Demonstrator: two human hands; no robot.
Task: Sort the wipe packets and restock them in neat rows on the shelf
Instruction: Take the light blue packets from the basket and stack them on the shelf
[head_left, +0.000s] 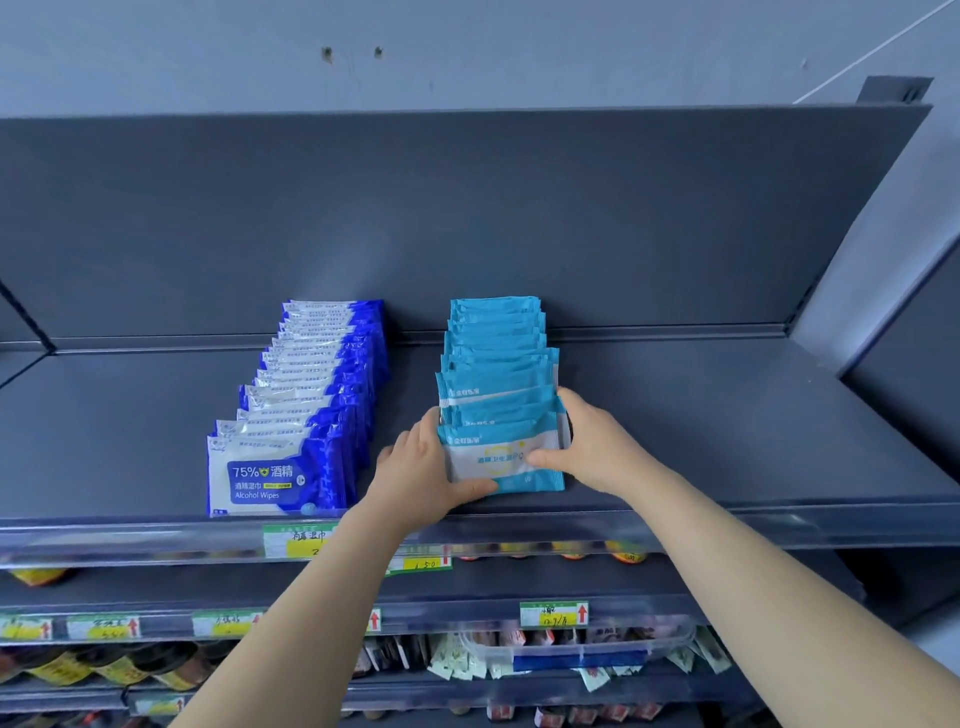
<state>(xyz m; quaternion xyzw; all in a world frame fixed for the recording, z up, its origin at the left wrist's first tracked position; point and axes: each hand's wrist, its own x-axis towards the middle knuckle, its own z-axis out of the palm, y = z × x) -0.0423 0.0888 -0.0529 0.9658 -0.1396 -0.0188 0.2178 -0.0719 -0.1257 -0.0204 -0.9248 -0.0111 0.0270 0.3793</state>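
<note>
The light is soft, cool and even, with a bluish cast. My left hand (421, 467) and right hand (587, 447) cast only a faint shadow on the shelf (727, 415) beneath them. The teal packets (498, 457) between them are in focus, and the print on the blue packets (280, 478) to their left reads clearly. Below my hands the clear price rail (130, 540) shows a pale sheen, and the goods (104, 665) lower down are smeared. Far to either side the shelf lines bend.
</note>
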